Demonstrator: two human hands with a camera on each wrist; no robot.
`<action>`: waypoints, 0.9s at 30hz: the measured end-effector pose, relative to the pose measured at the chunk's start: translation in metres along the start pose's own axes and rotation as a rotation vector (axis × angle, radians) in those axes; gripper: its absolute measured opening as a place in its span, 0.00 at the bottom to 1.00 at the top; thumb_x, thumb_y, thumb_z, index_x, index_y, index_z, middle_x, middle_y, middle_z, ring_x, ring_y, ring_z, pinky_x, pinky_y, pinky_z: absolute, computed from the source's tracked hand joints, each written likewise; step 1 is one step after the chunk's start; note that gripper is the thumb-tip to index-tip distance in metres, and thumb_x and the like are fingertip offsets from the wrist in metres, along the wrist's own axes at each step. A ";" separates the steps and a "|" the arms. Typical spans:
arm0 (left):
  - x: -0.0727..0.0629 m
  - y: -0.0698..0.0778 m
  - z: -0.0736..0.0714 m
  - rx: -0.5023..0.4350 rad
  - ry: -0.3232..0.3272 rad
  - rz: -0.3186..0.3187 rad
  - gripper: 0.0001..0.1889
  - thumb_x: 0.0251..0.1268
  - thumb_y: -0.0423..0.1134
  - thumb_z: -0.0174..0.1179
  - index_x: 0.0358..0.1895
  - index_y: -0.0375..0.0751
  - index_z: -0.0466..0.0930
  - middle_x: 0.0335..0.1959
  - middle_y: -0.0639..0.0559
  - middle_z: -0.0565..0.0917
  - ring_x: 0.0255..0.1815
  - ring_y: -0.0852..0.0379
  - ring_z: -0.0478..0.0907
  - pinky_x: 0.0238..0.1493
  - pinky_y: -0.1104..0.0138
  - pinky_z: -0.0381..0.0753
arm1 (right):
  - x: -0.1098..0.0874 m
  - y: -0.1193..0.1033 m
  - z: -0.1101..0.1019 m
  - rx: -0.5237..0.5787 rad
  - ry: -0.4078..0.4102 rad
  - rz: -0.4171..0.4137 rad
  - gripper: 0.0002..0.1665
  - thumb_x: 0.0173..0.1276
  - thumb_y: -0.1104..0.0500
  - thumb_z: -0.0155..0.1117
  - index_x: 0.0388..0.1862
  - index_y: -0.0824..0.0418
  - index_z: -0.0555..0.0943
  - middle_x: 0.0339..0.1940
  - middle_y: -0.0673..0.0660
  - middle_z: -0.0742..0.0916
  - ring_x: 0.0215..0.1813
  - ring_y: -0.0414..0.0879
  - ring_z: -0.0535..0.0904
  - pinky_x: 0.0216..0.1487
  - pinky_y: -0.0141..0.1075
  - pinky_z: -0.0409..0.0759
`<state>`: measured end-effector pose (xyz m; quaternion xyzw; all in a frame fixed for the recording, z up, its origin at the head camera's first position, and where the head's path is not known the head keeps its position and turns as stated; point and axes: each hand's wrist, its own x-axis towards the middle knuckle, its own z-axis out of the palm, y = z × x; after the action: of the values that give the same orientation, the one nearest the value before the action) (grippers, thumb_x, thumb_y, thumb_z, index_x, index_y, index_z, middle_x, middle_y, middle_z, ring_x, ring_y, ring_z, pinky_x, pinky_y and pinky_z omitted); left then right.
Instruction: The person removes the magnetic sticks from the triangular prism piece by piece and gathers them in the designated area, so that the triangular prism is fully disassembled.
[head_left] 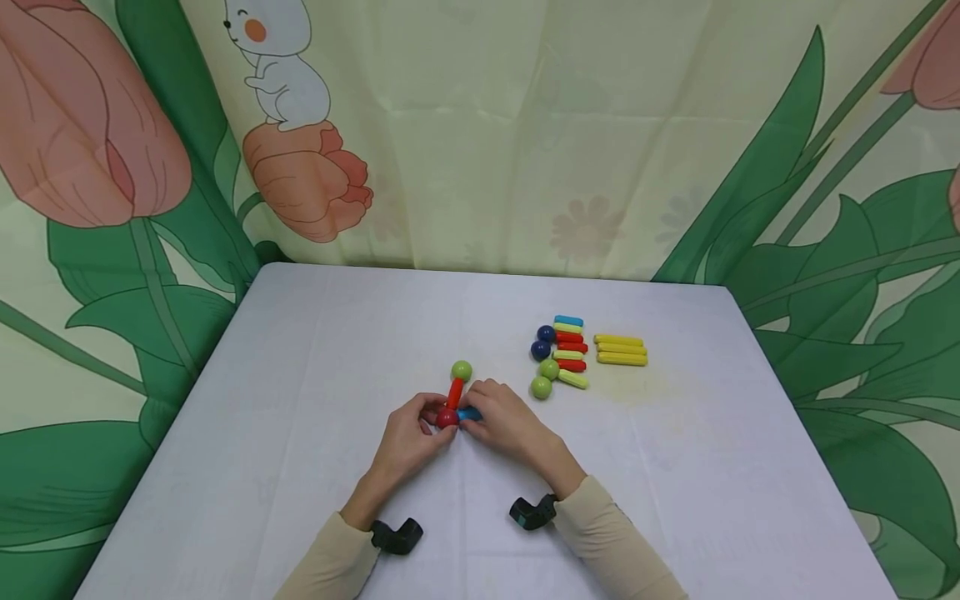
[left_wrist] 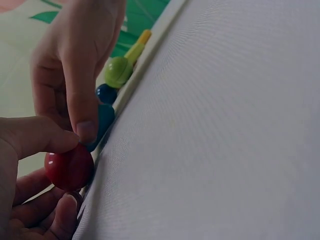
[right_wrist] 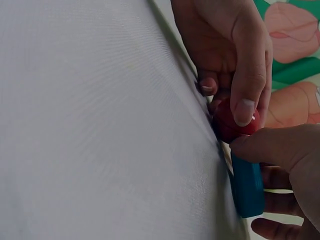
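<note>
A red ball (head_left: 447, 417) sits between the thumb and fingers of my left hand (head_left: 411, 437), low over the white table. From it a red stick (head_left: 454, 393) runs away from me to a light green ball (head_left: 462, 371). My right hand (head_left: 512, 423) pinches a blue stick (head_left: 469, 413) whose end meets the red ball. In the right wrist view the blue stick (right_wrist: 247, 185) lies against the red ball (right_wrist: 235, 122); whether it is seated in a hole cannot be seen. The left wrist view shows the left thumb on top of the red ball (left_wrist: 70, 167).
Right of the hands lie two dark blue balls (head_left: 541, 350), two light green balls (head_left: 541, 387) and several short red, light green and blue sticks (head_left: 572, 337). Beyond them are three longer yellow sticks (head_left: 622, 359). The table (head_left: 315, 350) ends at a printed curtain.
</note>
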<state>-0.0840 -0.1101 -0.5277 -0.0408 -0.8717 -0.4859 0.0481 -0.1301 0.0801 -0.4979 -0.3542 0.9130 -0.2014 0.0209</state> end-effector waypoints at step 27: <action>0.001 0.000 0.001 0.006 0.015 -0.003 0.24 0.51 0.36 0.75 0.54 0.39 0.81 0.39 0.49 0.85 0.35 0.59 0.76 0.34 0.75 0.78 | -0.009 0.006 -0.011 -0.015 -0.010 0.096 0.17 0.69 0.52 0.68 0.54 0.55 0.84 0.47 0.51 0.82 0.49 0.42 0.77 0.53 0.36 0.83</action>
<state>-0.0846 -0.1090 -0.5286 -0.0360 -0.8730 -0.4835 0.0541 -0.1294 0.0941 -0.4916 -0.3114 0.9302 -0.1914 0.0326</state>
